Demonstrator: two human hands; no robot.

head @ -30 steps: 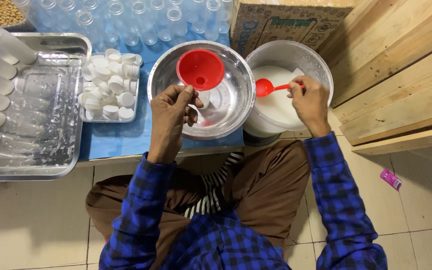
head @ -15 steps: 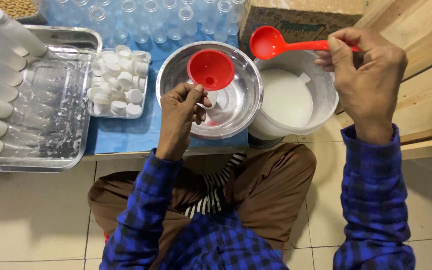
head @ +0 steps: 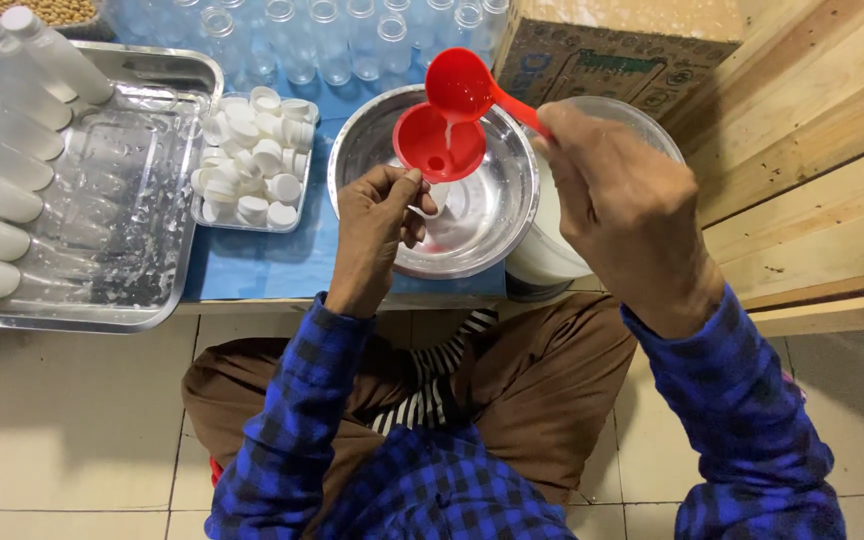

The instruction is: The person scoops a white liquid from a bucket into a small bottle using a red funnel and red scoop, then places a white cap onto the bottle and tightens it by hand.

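Right hand point(head: 632, 200) grips the red ladle point(head: 462, 88), tipping white liquid into the funnel point(head: 439, 143). Left hand point(head: 377, 225), closed around a bottle point(head: 439, 215) under it, sits over the steel bowl point(head: 492, 215). Caps point(head: 250, 160) lie at nine o'clock.

I wear a long-sleeved shirt point(head: 422, 490) in a blue and black check, filling the lower middle of the frame. Both sleeves reach to my wrists, the left sleeve point(head: 297, 400) at lower centre-left, the right sleeve point(head: 742, 410) at lower right. Under the open shirt shows a black and white striped top point(head: 432, 390). My trousers point(head: 542, 390) are plain brown. My hands are bare.
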